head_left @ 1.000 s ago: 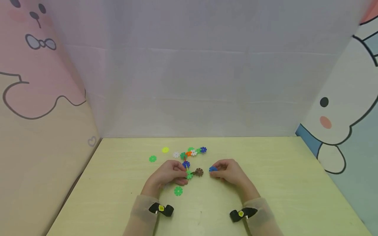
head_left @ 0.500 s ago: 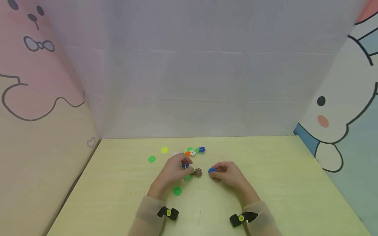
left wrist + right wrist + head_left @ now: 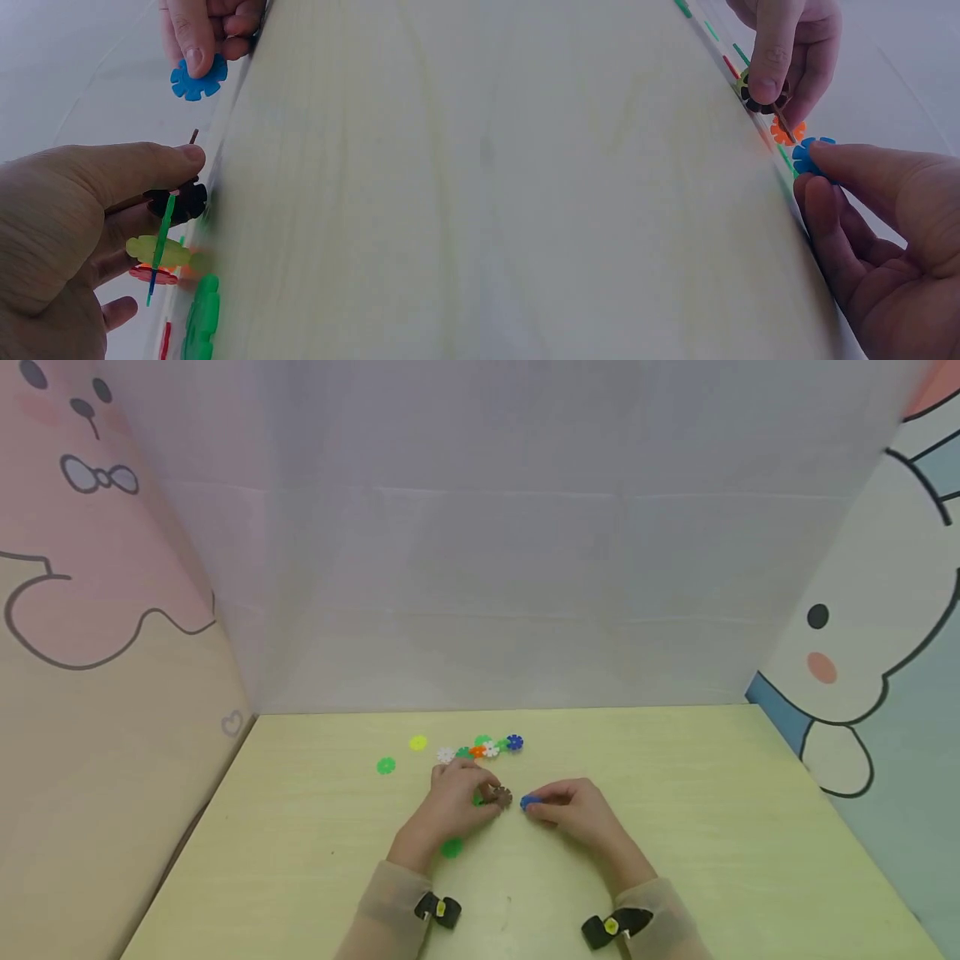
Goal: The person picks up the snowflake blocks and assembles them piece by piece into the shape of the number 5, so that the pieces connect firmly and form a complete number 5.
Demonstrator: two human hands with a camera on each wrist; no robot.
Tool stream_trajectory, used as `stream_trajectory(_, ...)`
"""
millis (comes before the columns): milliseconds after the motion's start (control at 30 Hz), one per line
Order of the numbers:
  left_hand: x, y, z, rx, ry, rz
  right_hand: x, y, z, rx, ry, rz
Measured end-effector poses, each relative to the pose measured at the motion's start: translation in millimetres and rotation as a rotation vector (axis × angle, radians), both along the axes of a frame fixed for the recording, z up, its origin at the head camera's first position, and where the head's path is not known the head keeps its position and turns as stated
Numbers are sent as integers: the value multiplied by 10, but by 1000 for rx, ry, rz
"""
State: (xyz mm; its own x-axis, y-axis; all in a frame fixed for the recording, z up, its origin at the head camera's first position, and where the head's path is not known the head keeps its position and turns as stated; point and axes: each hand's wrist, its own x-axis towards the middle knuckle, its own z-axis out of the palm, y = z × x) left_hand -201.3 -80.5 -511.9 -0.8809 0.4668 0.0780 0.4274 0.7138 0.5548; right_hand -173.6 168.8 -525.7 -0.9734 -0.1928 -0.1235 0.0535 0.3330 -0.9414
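Blue snowflake disc: a notched plastic piece at the right hand's fingertips, just beside the brown discs; the head and left wrist views show a small gap between them.
Right hand: thumb and finger pinch the blue disc, its notched edge facing the brown.
Brown snowflake discs: two pieces interlocked at an angle, the outer one reaching toward the blue.
Left hand: the thumb presses on the brown pair, pinching it against the fingers.
Just changed: the left hand has shifted off the green disc and dark blue middle of the chain to the brown end, while the blue disc has come nearer; both facing pieces now seem steadied for joining.
Chain: from the brown end through that green disc; a yellow disc and a red one show beyond the fingers, and farther off lie orange, white and dark blue discs.
Loose discs: yellow-green and bright green to the left, another green near the left wrist.
Tabletop: pale wood grain, backed by a whitish curtain.
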Motion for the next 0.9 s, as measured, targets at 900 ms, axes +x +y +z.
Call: stream_trajectory(900, -10, 48, -16, 30, 18, -12, -10, -108, 71, 188, 177, 0)
